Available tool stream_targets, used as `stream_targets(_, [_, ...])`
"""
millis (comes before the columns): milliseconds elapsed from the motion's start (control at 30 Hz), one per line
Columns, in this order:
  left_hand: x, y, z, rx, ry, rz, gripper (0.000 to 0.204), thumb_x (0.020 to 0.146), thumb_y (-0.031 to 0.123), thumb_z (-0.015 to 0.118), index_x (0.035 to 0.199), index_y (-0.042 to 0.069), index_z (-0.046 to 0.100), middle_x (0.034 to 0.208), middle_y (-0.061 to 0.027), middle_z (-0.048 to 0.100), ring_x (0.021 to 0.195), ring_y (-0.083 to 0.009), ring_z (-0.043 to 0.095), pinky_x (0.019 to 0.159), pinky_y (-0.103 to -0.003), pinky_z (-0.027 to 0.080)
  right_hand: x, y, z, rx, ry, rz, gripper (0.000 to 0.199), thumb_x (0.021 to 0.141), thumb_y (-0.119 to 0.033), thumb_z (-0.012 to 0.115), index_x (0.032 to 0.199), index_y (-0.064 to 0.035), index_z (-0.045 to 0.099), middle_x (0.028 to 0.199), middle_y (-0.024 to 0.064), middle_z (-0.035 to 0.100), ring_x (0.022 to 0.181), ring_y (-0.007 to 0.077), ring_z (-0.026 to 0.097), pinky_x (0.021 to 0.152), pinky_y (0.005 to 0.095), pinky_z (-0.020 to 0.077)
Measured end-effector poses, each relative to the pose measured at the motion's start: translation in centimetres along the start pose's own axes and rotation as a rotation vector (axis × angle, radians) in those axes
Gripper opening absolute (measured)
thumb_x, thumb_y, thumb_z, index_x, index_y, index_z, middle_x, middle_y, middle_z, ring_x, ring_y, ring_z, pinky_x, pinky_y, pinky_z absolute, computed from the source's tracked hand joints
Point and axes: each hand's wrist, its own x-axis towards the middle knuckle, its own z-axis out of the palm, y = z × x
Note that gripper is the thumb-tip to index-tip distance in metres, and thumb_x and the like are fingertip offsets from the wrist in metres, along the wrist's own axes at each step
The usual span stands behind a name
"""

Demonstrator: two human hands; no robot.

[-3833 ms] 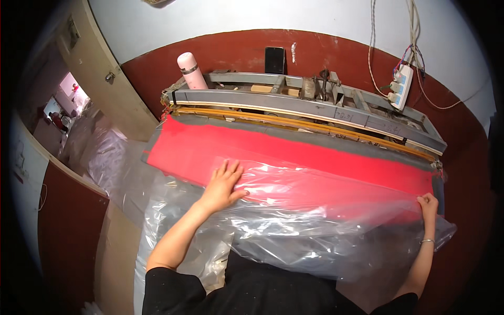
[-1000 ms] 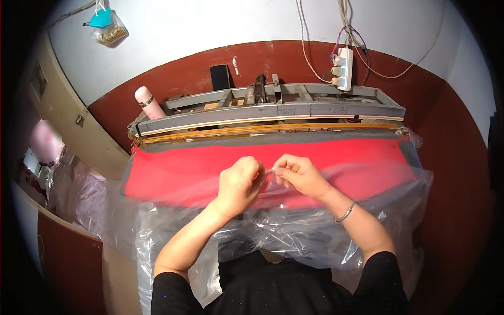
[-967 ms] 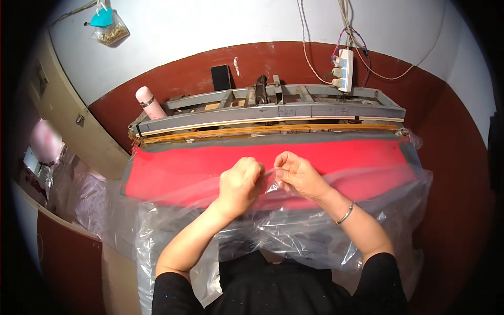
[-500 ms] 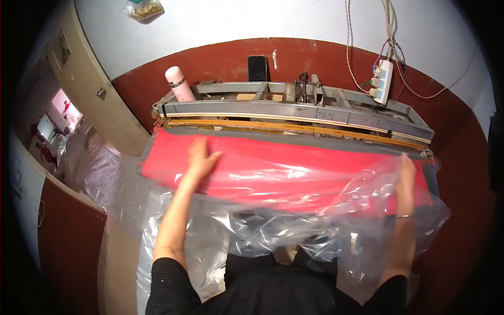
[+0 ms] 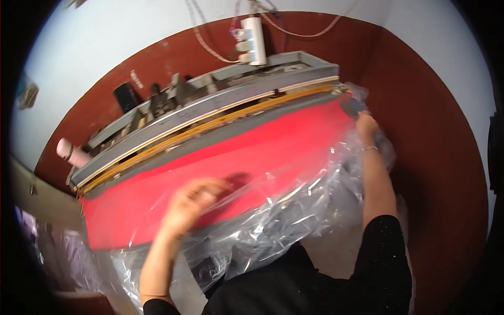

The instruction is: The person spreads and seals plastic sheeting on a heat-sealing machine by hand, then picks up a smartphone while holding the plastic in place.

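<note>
A red sheet (image 5: 152,194) lies along the front of a long metal-framed machine (image 5: 210,113), over a grey layer (image 5: 226,125) that shows at its far edge. Clear plastic film (image 5: 294,210) drapes in wrinkles over the near side of the red sheet and hangs toward me. Above the sheet's middle is my left hand (image 5: 195,202), its fingers bent and blurred by motion. My right hand (image 5: 366,126) is closed at the sheet's far right corner, gripping the film's edge there; its fingertips are partly hidden beside a blue-grey patch.
A pink bottle (image 5: 73,153) stands at the machine's left end, with a dark phone (image 5: 126,97) leaning on the wall behind. A white power strip (image 5: 254,42) with plugs and cables hangs above the frame. More crumpled plastic (image 5: 73,257) lies at the lower left.
My view has turned right. My right hand has moved to the far right corner, and my left hand has come nearer along the red sheet. Less film covers the red sheet.
</note>
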Motion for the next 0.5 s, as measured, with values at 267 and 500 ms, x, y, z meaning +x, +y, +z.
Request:
stream_targets(267, [6.8, -8.0, 24.2, -0.039, -0.388, -0.264, 0.066, 0.086, 0.029, 0.058, 0.134, -0.003, 0.026, 0.134, -0.0221, 0.033, 0.123, -0.0282, 0.036, 0.098, -0.035, 0.033, -0.5, -0.2, -2.2, 0.049, -0.060, 0.086, 0.034, 0.090, -0.033, 0.039, 0.087, -0.0048, 0.058, 0.079, 0.0191, 0.063, 0.076, 0.0366, 0.062, 0.066, 0.0477, 0.0479])
stream_targets(500, [3.1, -2.5, 20.9, -0.654, -0.728, -0.155, 0.023, 0.091, 0.021, 0.046, 0.104, 0.002, 0.051, 0.093, -0.0103, 0.056, 0.093, -0.0227, 0.055, 0.084, -0.032, 0.042, -0.4, 0.0, -2.4, 0.045, -0.063, 0.054, 0.032, 0.090, -0.032, 0.041, 0.088, -0.0051, 0.058, 0.077, 0.0195, 0.063, 0.076, 0.0364, 0.062, 0.066, 0.0478, 0.0478])
